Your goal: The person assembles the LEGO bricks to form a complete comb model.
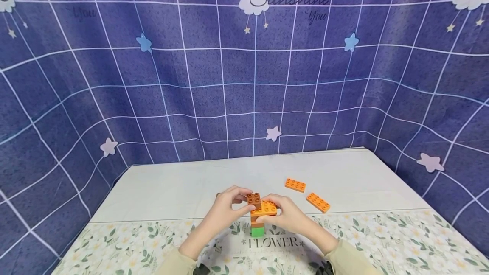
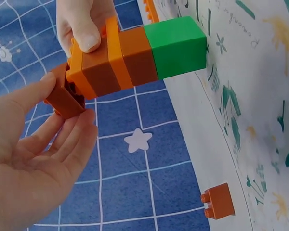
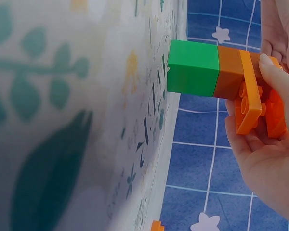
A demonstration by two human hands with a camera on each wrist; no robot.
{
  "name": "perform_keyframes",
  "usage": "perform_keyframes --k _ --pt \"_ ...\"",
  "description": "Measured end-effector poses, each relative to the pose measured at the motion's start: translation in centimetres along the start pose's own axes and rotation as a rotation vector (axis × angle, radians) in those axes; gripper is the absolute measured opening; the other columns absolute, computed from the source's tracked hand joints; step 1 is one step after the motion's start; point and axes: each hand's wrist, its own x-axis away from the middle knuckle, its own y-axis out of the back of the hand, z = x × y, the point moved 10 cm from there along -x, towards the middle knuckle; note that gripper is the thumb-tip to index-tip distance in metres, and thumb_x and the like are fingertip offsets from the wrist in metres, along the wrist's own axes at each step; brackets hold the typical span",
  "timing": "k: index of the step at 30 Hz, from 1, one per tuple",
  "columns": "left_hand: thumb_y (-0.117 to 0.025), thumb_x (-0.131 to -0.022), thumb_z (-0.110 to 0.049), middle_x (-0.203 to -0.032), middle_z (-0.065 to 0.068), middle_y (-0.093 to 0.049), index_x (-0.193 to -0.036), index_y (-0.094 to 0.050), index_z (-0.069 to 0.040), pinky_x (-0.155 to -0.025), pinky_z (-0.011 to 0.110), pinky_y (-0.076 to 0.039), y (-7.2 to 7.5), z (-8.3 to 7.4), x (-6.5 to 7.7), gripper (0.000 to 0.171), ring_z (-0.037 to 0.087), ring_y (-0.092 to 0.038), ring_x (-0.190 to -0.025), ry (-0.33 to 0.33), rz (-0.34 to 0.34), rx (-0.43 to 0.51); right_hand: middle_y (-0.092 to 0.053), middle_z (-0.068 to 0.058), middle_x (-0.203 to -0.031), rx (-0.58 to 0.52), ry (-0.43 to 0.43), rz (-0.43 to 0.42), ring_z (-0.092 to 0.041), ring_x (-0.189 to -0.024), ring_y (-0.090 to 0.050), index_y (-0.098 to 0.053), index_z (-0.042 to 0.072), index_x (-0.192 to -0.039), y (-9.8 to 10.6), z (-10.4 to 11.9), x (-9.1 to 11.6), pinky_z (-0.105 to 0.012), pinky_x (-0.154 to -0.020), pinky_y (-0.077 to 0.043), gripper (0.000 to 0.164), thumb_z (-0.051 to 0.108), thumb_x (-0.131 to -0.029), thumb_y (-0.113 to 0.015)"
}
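- Left hand (image 1: 228, 208) pinches a brown block (image 1: 254, 199) between thumb and fingertips, atop a tower (image 2: 137, 57)
- Right hand (image 1: 287, 216) grips the tower's upper part, thumb on one side, fingers opposite
- Tower stands on the table (image 1: 172, 190), green block (image 1: 257, 232) lowest

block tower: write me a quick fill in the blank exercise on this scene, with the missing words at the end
1. The bottom block of the tower is coloured ____.
2. The left hand pinches a brick whose colour is ____.
3. In the head view, the number of loose orange bricks on the white surface is ____.
4. The large printed word near the tower's base reads ____.

Missing words: green; brown; two; FLOWER.
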Motion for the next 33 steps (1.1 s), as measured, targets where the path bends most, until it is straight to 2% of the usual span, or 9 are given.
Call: perform_keyframes --k 7,15,20,25,33 --pt "-0.068 -0.085 -0.033 -0.108 0.002 -0.064 -0.116 -0.063 -0.01 -0.087 0.032 -0.054 -0.5 -0.2 0.0 0.039 0.019 -0.063 -0.097 0.005 0.039 -0.008 -0.066 0.003 -0.102 -0.015 0.003 0.013 -0.004 -0.079 -0.059 -0.062 0.017 -0.115 -0.1 -0.1 0.0 -0.023 -0.067 -0.052 0.039 0.037 -0.082 -0.07" --pt "-0.069 -0.085 -0.031 -0.106 0.001 -0.064 -0.115 -0.064 -0.011 -0.087 0.032 -0.054 -0.6 -0.3 0.0 0.036 0.019 -0.064 -0.095 -0.013 0.041 -0.021 -0.066 -0.002 -0.105 -0.017 -0.014 0.006 -0.002 -0.079 -0.058 -0.062 0.013 -0.116 -0.1 0.0 0.0 -0.021 -0.066 -0.051 0.037 0.028 -0.083 -0.071" --pt "-0.069 -0.085 -0.031 -0.106 0.0 -0.064 -0.116 -0.064 -0.012 -0.087 0.03 -0.054 -0.6 -0.3 0.1 0.036 0.017 -0.063 -0.095 -0.013 0.046 -0.015 -0.066 -0.007 -0.103 -0.013 -0.018 0.006 -0.001 -0.077 -0.057 -0.062 0.007 -0.115 0.2 1.7 0.2 -0.021 -0.065 -0.051 0.035 0.019 -0.083 -0.072" --pt "-0.07 -0.085 -0.029 -0.108 -0.001 -0.064 -0.116 -0.064 -0.012 -0.088 0.028 -0.053 -0.6 -0.2 0.1 0.036 0.015 -0.063 -0.096 0.006 0.052 -0.008 -0.066 -0.008 -0.101 -0.022 -0.011 0.011 -0.001 -0.075 -0.056 -0.063 0.004 -0.112 0.6 3.9 0.5 -0.022 -0.065 -0.051 0.032 0.015 -0.083 -0.071" --pt "-0.071 -0.084 -0.029 -0.103 0.001 -0.064 -0.112 -0.064 -0.008 -0.086 0.033 -0.054 -0.7 -0.8 0.0 0.036 0.022 -0.064 -0.094 -0.035 0.04 -0.025 -0.066 -0.009 -0.1 -0.031 0.015 0.007 -0.001 -0.076 -0.056 -0.063 0.004 -0.111 0.7 4.1 0.5 -0.019 -0.065 -0.051 0.032 0.014 -0.083 -0.071"
